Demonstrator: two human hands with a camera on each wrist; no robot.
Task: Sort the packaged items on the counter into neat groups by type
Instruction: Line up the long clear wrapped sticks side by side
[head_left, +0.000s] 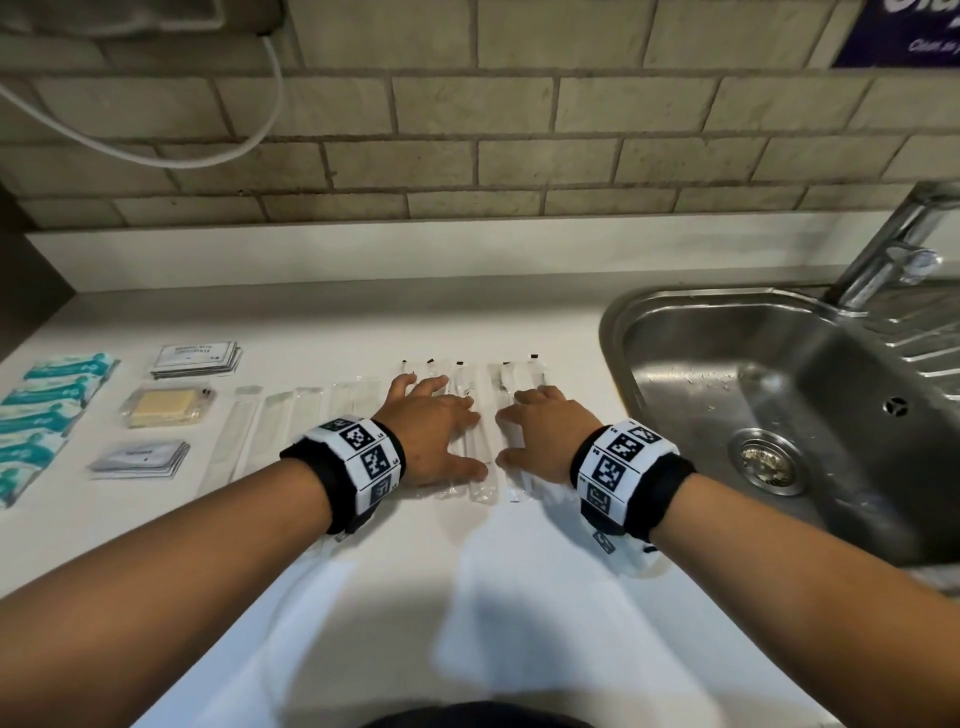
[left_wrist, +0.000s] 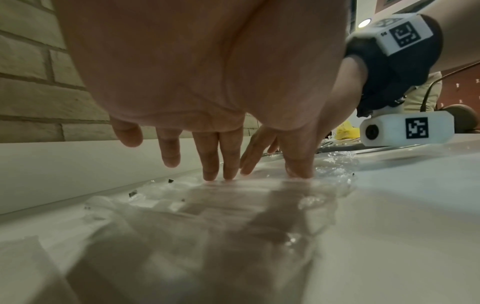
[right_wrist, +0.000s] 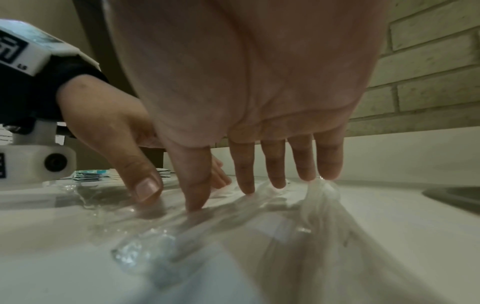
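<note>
Hands (head_left: 434, 434) (head_left: 545, 431): 2, flat | teal packets (head_left: 47, 410): 5

Black wristbands (head_left: 631, 480) with 2 white tag-marked blocks

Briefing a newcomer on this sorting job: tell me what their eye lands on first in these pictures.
First, the left hand and right hand, fingers spread flat, pressing on clear plastic sleeves mid-counter, beside the steel sink on the right. Next, the tidy groups at far left: teal packets, sachet stacks and a yellow pad pack.
</note>
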